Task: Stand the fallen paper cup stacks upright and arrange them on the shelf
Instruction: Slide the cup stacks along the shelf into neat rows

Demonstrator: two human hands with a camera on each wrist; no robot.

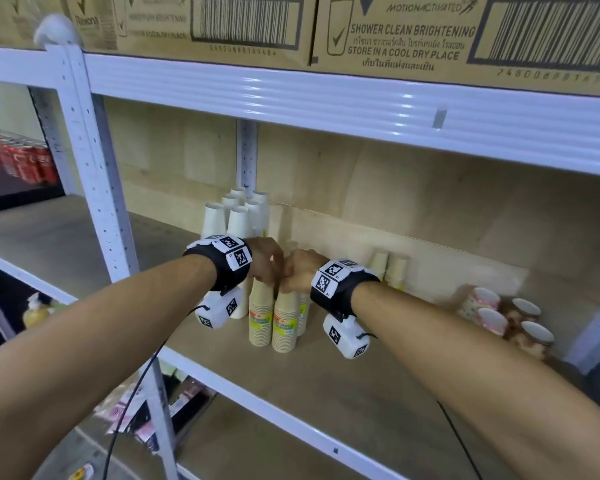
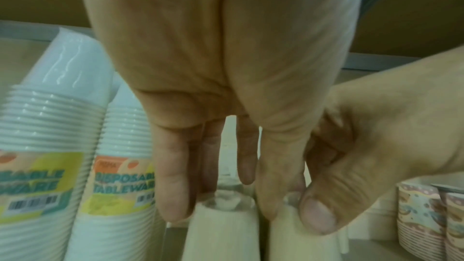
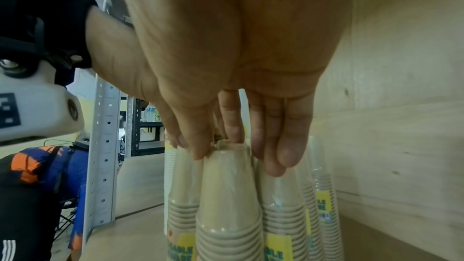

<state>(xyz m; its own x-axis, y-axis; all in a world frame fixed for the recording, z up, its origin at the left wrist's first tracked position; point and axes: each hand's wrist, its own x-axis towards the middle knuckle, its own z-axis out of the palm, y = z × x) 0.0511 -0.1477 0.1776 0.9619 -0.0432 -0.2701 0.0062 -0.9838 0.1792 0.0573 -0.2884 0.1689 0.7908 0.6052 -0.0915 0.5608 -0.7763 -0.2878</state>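
Two kraft paper cup stacks in clear wrap stand upright side by side on the wooden shelf [image 1: 361, 386]: the left stack [image 1: 260, 313] and the right stack [image 1: 284, 323]. My left hand [image 1: 269, 268] reaches down over the left stack [image 2: 223, 231], with fingers and thumb around its top. My right hand [image 1: 300, 273] pinches the twisted wrap at the top of the right stack [image 3: 226, 190] between thumb and fingers. The two hands touch each other. Patterned cup stacks [image 1: 499, 317] lie on their sides at the right of the shelf.
Several white cup stacks [image 1: 238, 220] stand upright behind my left hand, close to the white upright post [image 1: 94, 188]. Two more kraft stacks [image 1: 387, 268] stand against the back board. Cardboard boxes [image 1: 413, 32] fill the shelf above. A person in a blue and orange shirt [image 3: 37, 195] stands beyond the rack.
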